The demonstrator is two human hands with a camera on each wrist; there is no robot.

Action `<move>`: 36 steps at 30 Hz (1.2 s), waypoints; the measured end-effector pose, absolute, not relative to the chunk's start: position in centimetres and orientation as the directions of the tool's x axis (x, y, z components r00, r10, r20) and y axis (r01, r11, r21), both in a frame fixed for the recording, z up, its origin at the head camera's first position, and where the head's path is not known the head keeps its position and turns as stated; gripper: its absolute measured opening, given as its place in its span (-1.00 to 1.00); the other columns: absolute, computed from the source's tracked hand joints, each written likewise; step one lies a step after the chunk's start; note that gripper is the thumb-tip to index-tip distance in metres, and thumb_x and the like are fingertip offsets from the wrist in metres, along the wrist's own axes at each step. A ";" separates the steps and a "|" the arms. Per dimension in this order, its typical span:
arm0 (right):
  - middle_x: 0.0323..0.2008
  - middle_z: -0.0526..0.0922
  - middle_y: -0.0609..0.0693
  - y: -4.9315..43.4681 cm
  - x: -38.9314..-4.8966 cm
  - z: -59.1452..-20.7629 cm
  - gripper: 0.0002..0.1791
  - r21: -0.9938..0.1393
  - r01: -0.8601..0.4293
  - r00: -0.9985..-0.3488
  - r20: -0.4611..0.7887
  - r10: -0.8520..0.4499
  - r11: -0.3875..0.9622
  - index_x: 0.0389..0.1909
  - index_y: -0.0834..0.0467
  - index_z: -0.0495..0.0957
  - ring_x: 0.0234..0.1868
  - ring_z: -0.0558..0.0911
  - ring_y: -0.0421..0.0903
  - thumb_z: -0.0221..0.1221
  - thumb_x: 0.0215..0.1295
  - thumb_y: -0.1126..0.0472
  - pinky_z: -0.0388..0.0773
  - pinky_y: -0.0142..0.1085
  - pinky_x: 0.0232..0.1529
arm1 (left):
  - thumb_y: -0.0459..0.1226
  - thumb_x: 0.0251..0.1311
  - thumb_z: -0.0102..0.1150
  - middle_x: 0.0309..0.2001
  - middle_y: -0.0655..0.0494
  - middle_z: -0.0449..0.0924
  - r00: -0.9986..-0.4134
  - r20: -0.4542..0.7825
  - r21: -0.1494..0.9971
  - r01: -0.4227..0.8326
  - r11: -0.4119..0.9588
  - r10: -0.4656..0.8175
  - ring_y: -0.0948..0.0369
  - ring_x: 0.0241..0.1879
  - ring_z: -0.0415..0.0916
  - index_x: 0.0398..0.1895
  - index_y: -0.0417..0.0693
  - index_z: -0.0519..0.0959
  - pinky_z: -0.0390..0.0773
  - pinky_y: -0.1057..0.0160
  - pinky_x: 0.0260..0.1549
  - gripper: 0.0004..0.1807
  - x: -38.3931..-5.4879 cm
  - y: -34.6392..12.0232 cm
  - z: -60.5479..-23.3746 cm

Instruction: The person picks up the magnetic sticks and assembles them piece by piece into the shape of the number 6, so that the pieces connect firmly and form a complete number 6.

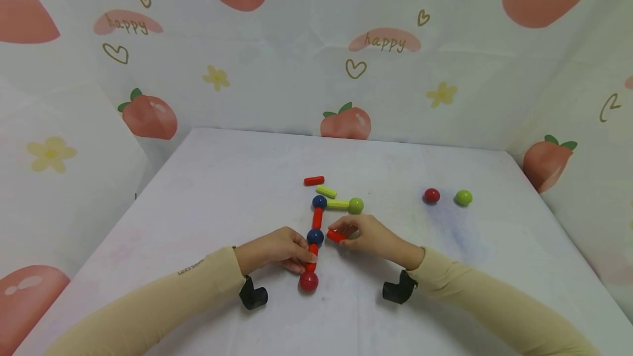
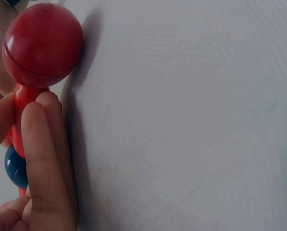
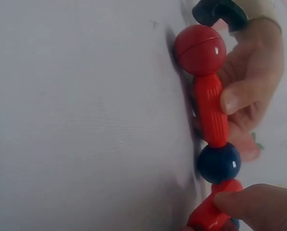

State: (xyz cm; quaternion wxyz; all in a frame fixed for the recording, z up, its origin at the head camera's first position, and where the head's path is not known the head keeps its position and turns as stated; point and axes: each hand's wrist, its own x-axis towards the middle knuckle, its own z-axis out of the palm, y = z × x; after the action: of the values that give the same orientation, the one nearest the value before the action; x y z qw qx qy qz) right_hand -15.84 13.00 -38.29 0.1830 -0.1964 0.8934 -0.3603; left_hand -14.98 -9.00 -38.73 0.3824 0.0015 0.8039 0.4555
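- Ball-and-rod figure [image 1: 317, 218] lies near the middle of our white counter [image 1: 237, 180], running from a red ball [image 1: 309, 282] on our side, through a lower blue ball [image 1: 315, 237], to an upper blue ball [image 1: 319, 202], where a yellow-green rod [image 1: 338, 204] turns right to a green ball [image 1: 356, 205].
- Our hands are both occupied: the left hand [image 1: 277, 249] pinches the figure's lowest red rod [image 3: 212, 113]; the right hand [image 1: 368, 235] pinches a separate red rod [image 1: 335, 235] beside the lower blue ball.
- Beyond the figure we see two loose rods [image 1: 326, 191]; well to the right sit two loose balls [image 1: 432, 196], red and green.
- Faint blue smudges [image 1: 452, 229] mark the counter.
- Behind and at both sides, we face white cloth [image 1: 287, 70] printed with peaches [image 1: 346, 122], yellow flowers [image 1: 216, 77] and the word "happy" [image 1: 386, 43].
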 end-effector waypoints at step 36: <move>-0.10 0.66 -0.05 12.4 -15.9 -38.8 -0.67 -0.668 -0.301 -0.833 -0.162 -0.528 0.680 -0.05 0.07 0.62 -0.09 0.58 -0.14 0.26 0.13 0.31 0.57 -0.19 0.02 | -0.23 0.07 0.30 -0.56 0.09 0.63 -0.706 -0.611 0.740 -0.351 0.573 0.357 0.32 -0.65 0.55 -0.38 -0.16 0.62 0.53 0.49 -0.56 -0.84 -14.9 -9.0 -38.7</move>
State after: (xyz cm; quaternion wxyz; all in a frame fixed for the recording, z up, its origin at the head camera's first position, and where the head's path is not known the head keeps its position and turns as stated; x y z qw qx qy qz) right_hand -15.86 12.45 -38.82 0.1739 -0.2304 0.8999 -0.3269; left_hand -14.94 -8.97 -38.67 0.3831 0.0017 0.7999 0.4620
